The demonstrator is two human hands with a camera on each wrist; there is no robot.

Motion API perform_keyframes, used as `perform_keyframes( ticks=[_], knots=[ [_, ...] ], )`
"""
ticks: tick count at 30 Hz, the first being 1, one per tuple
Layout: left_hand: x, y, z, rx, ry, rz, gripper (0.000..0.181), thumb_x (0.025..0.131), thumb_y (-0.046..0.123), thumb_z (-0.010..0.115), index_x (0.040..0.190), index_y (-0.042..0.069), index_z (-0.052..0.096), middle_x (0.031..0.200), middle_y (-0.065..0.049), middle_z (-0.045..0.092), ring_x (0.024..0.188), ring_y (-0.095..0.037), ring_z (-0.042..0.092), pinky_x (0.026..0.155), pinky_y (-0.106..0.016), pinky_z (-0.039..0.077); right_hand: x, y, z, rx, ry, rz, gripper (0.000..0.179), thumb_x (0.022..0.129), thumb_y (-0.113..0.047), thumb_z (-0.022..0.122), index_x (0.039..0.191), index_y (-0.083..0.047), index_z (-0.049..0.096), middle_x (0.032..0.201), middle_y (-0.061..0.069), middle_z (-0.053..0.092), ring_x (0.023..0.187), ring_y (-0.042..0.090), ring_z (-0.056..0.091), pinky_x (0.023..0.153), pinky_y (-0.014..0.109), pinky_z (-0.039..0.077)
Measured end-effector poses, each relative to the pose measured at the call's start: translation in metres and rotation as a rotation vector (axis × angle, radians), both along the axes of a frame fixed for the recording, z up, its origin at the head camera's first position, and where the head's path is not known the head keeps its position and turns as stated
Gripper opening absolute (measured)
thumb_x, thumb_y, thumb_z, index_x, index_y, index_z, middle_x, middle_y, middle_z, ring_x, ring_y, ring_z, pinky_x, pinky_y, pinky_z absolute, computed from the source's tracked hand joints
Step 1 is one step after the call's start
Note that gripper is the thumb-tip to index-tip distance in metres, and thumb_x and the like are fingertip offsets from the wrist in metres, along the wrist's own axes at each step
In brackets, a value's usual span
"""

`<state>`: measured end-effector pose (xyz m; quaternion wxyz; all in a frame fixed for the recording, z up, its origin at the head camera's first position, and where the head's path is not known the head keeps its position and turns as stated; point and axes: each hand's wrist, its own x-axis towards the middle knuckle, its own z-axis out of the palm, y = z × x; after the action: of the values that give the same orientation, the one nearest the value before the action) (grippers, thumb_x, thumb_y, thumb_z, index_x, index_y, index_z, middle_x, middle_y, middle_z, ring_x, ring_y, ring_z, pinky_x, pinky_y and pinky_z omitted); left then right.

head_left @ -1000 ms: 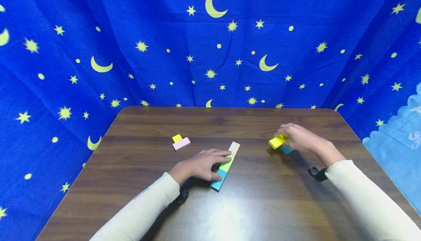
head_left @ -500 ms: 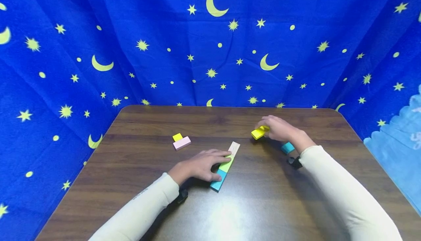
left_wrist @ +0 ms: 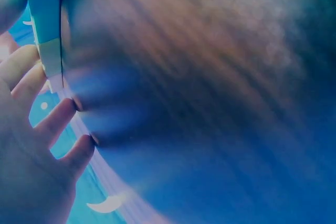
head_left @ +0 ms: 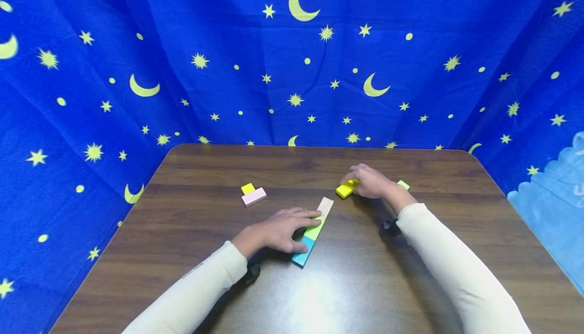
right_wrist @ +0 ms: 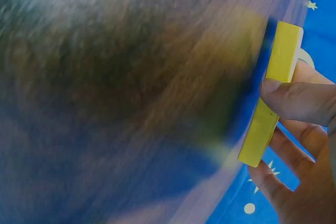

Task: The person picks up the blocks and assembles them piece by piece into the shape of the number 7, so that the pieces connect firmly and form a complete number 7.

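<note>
A straight row of three blocks lies on the brown table: a blue block [head_left: 300, 258] nearest, a light green block [head_left: 313, 231] in the middle, a whitish block [head_left: 326, 205] at the far end. My left hand [head_left: 285, 228] rests on this row, thumb on the blue block, spread fingers on the green one. Just past the row's far end, my right hand [head_left: 370, 181] pinches a long yellow block [right_wrist: 270, 98] between thumb and fingers. In the right wrist view the thumb is on one side and fingers on the other.
A small yellow block [head_left: 248, 188] and a pink block [head_left: 254, 197] touch each other at the left back. Behind the right wrist shows a pale green block [head_left: 403, 185]. The wood-grain table [head_left: 210, 172] ends at a blue star-patterned cloth [head_left: 255, 45].
My right hand has carried the yellow block leftward, from the right side to near the row's far end. The right forearm now hides the separate blue block. My left hand has stayed put.
</note>
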<state>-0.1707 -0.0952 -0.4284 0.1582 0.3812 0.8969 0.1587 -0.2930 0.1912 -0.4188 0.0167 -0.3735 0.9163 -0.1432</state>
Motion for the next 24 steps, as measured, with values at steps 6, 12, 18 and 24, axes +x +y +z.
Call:
perform_keyframes(
  ticks=[6,12,18,24],
  knots=[
    [0.0,0.0,0.0,-0.002,-0.002,0.007,0.067,0.09,0.036,0.068,0.15,0.021,0.044,0.165,0.007,0.028,0.152,-0.026,0.029,0.123,-0.052,0.025,-0.001,-0.006,-0.005,-0.005,0.024,0.024,0.038,0.076,0.008,0.066,0.107,-0.011,0.077,0.104,0.012,0.07,0.101,0.034,0.06,0.087,0.05,0.051],
    [-0.001,0.002,0.0,-0.003,0.001,-0.001,0.068,0.09,0.038,0.068,0.151,0.022,0.043,0.165,0.009,0.027,0.152,-0.025,0.029,0.122,-0.051,0.025,0.0,-0.008,-0.007,0.004,0.042,0.006,0.039,0.077,0.007,0.067,0.109,-0.012,0.077,0.104,0.012,0.067,0.1,0.033,0.059,0.089,0.05,0.05],
    [-0.003,0.001,0.0,-0.024,0.006,0.006,0.069,0.089,0.038,0.068,0.151,0.024,0.043,0.165,0.01,0.027,0.151,-0.022,0.029,0.122,-0.051,0.027,0.002,-0.011,-0.006,-0.018,0.022,-0.018,0.031,0.083,0.001,0.069,0.111,-0.011,0.076,0.115,0.016,0.068,0.109,0.038,0.061,0.097,0.055,0.049],
    [-0.004,0.003,0.002,-0.045,0.012,-0.001,0.07,0.088,0.039,0.069,0.151,0.024,0.043,0.165,0.009,0.026,0.151,-0.023,0.029,0.122,-0.051,0.027,0.003,-0.017,-0.006,-0.024,0.007,0.002,0.034,0.083,0.003,0.068,0.113,-0.011,0.076,0.12,0.018,0.068,0.112,0.04,0.062,0.1,0.056,0.048]
  ],
)
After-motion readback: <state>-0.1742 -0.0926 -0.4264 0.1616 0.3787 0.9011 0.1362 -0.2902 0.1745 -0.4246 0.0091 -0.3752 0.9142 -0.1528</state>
